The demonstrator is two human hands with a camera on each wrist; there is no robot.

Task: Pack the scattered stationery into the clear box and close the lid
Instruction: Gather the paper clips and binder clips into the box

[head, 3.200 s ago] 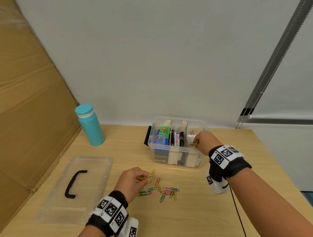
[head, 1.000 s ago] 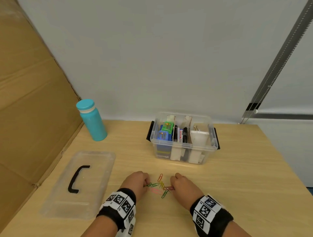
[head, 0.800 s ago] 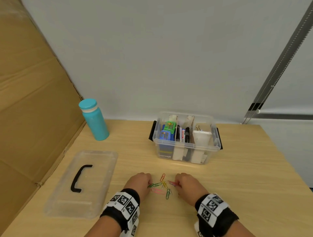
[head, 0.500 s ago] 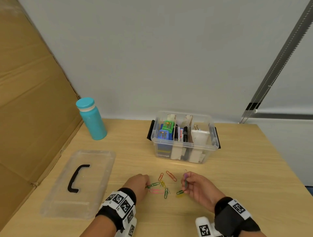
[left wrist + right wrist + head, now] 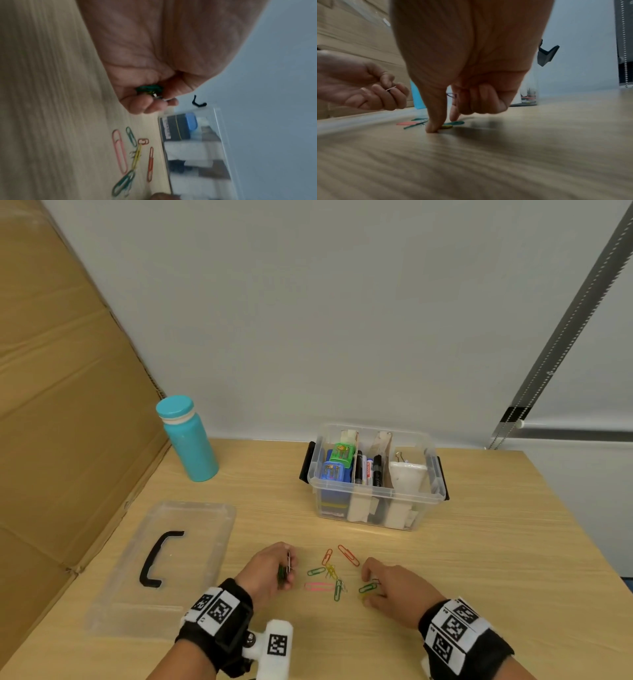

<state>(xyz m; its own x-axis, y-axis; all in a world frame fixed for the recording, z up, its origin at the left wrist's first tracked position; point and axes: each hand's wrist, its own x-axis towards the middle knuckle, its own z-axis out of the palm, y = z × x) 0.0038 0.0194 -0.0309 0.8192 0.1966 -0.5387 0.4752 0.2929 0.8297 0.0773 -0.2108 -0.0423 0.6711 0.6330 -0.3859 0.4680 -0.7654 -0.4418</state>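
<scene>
Several coloured paper clips (image 5: 318,586) lie loose on the wooden table between my hands. My left hand (image 5: 287,571) pinches a small bunch of green and white clips (image 5: 149,88), held just above the table. My right hand (image 5: 368,583) is down on the table with thumb tip (image 5: 433,128) and index finger touching the wood beside a green clip (image 5: 368,588) and a yellow clip (image 5: 447,126). Its curled fingers keep a purple clip (image 5: 452,95). The clear box (image 5: 376,494) stands open farther back, with markers, sharpeners and white items in its compartments.
The clear lid (image 5: 191,542) with a black handle lies flat at the left. A teal bottle (image 5: 188,440) stands at the back left by a cardboard wall (image 5: 51,405). The table edge (image 5: 582,542) runs along the right.
My right hand, raised with a purple clip half a second ago, has dropped to the table by the green and yellow clips. My left hand has drawn back slightly with its bunch.
</scene>
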